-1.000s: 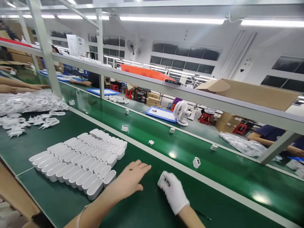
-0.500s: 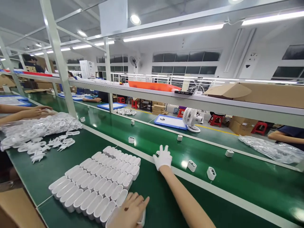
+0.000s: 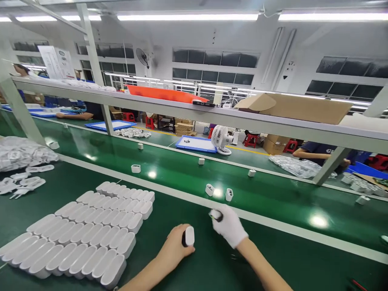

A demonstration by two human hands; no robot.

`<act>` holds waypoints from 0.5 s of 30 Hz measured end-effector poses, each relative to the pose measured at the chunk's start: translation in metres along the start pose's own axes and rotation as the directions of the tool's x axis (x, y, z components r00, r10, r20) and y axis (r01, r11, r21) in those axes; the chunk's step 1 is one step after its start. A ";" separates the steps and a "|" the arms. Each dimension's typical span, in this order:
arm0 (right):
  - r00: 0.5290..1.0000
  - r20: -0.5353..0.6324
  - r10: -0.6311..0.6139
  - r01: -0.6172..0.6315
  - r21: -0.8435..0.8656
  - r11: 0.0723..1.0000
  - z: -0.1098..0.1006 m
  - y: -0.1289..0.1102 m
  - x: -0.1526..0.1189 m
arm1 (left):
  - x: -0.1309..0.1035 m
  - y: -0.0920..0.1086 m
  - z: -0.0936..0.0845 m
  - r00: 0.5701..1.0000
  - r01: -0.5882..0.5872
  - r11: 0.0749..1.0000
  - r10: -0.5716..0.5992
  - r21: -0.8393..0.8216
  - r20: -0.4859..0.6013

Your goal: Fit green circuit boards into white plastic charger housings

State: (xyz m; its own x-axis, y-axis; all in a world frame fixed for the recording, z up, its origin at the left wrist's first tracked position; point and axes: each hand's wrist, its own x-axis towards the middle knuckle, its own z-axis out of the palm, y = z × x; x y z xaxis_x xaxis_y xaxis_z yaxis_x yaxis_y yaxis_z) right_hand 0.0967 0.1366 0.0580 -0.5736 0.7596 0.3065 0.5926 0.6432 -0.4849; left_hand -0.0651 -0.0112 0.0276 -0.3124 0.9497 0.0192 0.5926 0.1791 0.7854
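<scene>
My left hand point(image 3: 173, 247), bare, is closed around a white oval plastic housing point(image 3: 190, 236) with a dark side, held above the green bench. To its right, my right hand point(image 3: 228, 226) wears a white glove and grips a small white casing point(image 3: 214, 214) with a dark part showing at its end. Motion blurs that casing a little. The two held pieces are apart. Left of my hands stand rows of white oval housings point(image 3: 87, 226), packed side by side. Two white open-ended casings, a nearer one point(image 3: 229, 195) and its neighbour point(image 3: 209, 190), rest on the belt beyond my right hand.
Several more casings sit along the green belt point(image 3: 169, 173). White plug parts point(image 3: 22, 182) and a filled plastic bag point(image 3: 26, 155) lie at left. A shelf point(image 3: 169, 108) crosses above the belt, with posts. A small white fan point(image 3: 220, 139) and co-workers are across.
My left hand has left the housing rows with one housing in its grip. My right hand has drawn back from the belt edge, holding a casing. The view has turned right.
</scene>
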 end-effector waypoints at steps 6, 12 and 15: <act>0.928 -0.222 0.299 -0.245 0.240 0.939 -0.053 0.103 -0.080 | 0.037 0.045 0.059 0.989 -0.144 0.978 0.147 -0.150 0.006; 0.945 -0.320 0.068 0.044 0.331 0.943 -0.034 0.066 -0.103 | 0.033 0.047 0.089 0.962 -0.241 0.928 0.268 -0.283 0.060; 0.923 -0.371 -0.097 0.207 0.270 0.940 -0.020 0.045 -0.113 | 0.030 0.043 0.087 0.944 -0.278 0.921 0.314 -0.274 0.098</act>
State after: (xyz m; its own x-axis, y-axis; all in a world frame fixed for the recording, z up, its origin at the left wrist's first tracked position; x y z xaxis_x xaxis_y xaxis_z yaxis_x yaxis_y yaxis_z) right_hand 0.1992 0.0819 0.0180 -0.3776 0.6746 0.6342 0.2858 0.7364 -0.6132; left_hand 0.0158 0.0472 0.0075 -0.0360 0.9783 0.2043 0.4288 -0.1695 0.8874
